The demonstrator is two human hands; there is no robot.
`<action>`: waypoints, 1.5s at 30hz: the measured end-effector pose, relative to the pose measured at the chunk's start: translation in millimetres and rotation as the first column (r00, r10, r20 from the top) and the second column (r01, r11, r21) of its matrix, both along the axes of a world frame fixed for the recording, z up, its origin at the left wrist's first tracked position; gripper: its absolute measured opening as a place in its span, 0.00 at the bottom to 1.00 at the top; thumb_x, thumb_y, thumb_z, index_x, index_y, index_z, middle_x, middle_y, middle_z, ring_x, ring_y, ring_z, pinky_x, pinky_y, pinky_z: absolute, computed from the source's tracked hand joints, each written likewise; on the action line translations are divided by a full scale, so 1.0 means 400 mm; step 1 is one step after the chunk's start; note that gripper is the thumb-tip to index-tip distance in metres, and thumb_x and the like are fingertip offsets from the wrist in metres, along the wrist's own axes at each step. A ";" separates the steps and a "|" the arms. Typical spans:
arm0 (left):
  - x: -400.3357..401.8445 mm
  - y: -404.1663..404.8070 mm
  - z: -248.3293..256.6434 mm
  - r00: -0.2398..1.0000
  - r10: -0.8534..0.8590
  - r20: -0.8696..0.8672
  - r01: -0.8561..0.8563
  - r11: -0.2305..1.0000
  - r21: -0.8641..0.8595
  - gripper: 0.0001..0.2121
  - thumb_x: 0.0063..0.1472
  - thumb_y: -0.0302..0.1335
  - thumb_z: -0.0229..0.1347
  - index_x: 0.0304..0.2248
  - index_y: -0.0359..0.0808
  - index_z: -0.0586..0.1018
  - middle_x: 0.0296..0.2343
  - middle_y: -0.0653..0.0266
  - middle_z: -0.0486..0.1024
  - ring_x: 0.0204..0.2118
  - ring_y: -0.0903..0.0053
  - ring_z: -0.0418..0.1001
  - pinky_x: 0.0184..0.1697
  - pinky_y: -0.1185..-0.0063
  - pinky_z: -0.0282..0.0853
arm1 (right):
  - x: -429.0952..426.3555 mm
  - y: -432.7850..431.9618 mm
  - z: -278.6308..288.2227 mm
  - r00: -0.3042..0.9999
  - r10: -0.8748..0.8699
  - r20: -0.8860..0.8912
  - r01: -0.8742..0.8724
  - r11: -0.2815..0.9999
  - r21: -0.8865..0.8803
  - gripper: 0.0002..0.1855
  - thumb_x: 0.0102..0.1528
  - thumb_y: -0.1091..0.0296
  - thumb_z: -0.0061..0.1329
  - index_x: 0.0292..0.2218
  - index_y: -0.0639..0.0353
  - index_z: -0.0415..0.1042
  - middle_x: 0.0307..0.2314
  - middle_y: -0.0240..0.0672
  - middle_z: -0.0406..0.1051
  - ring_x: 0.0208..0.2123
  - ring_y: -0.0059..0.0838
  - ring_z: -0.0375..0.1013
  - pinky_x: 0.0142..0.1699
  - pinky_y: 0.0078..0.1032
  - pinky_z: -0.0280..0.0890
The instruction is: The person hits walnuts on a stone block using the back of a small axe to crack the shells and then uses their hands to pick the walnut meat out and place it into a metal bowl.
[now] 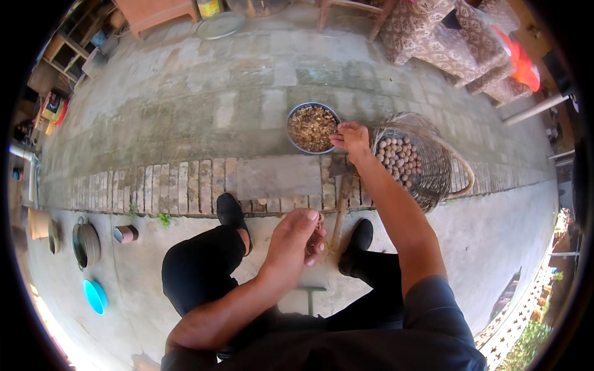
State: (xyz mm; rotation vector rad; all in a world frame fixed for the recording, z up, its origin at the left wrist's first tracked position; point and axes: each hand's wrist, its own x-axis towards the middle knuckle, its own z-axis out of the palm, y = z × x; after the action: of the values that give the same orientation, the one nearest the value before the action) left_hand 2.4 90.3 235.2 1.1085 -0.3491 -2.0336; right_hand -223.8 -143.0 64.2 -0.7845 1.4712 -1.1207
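Between the thumb and curled fingers of my left hand (pixel 294 239) is a brown piece of walnut (pixel 319 221), mostly hidden by the thumb. My right hand (pixel 353 139) is stretched out to the right rim of a round metal bowl (pixel 292 139), its fingertips just over the edge. Broken walnut kernels (pixel 312 127) fill that bowl. Whether the right fingers pinch a small piece cannot be made out. Under my right forearm a hammer (pixel 342 201) with a wooden handle leans against the brick edge. A wicker basket (pixel 436 162) beside the forearm holds several whole walnuts (pixel 394 155).
A flat stone slab (pixel 278 176) is set in the brick step edge (pixel 176 188) before my feet. Far left on the concrete stand a metal pot (pixel 87 245), a tin (pixel 125 234) and a blue basin (pixel 95 297). Patterned sofas (pixel 427 37) are at the upper right.
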 end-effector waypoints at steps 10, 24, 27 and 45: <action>0.007 -0.015 0.011 0.993 0.041 -0.111 -0.039 0.999 0.024 0.12 0.69 0.42 0.54 0.36 0.42 0.74 0.29 0.69 0.73 0.25 0.82 0.69 0.20 0.84 0.58 | -0.012 0.018 0.030 0.997 0.067 -0.038 -0.068 0.997 -0.025 0.14 0.62 0.66 0.52 0.41 0.71 0.73 0.35 0.39 0.77 0.37 0.32 0.79 0.40 0.26 0.74; -0.031 -0.045 -0.018 0.945 0.166 -0.283 -0.157 0.986 0.054 0.11 0.69 0.38 0.54 0.37 0.38 0.76 0.32 0.64 0.77 0.34 0.76 0.75 0.31 0.81 0.69 | 0.065 0.443 0.529 0.935 0.313 -0.167 -0.349 0.897 -0.272 0.06 0.59 0.73 0.53 0.39 0.64 0.75 0.29 0.32 0.74 0.27 0.17 0.73 0.32 0.21 0.68; -0.035 -0.045 -0.025 0.942 0.148 -0.302 -0.144 0.989 0.034 0.12 0.69 0.38 0.54 0.38 0.38 0.76 0.34 0.63 0.78 0.37 0.75 0.76 0.38 0.78 0.73 | 0.102 0.529 0.521 0.860 0.257 -0.440 -0.422 0.843 -0.333 0.11 0.56 0.78 0.54 0.42 0.65 0.75 0.36 0.37 0.74 0.32 0.22 0.74 0.34 0.23 0.69; -0.062 -0.038 -0.052 0.975 0.031 -0.221 -0.047 0.997 -0.067 0.14 0.70 0.38 0.52 0.46 0.37 0.75 0.40 0.67 0.73 0.44 0.75 0.72 0.51 0.72 0.71 | 0.100 0.534 0.466 0.706 0.170 -0.688 -0.583 0.690 -0.428 0.12 0.51 0.79 0.54 0.39 0.64 0.74 0.34 0.45 0.73 0.36 0.50 0.74 0.39 0.38 0.69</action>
State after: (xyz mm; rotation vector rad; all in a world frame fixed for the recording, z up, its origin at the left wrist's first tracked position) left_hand -22.5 75.0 214.2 0.8303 -0.2834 -2.0678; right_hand -183.9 70.5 250.6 -2.0112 1.2897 -1.0496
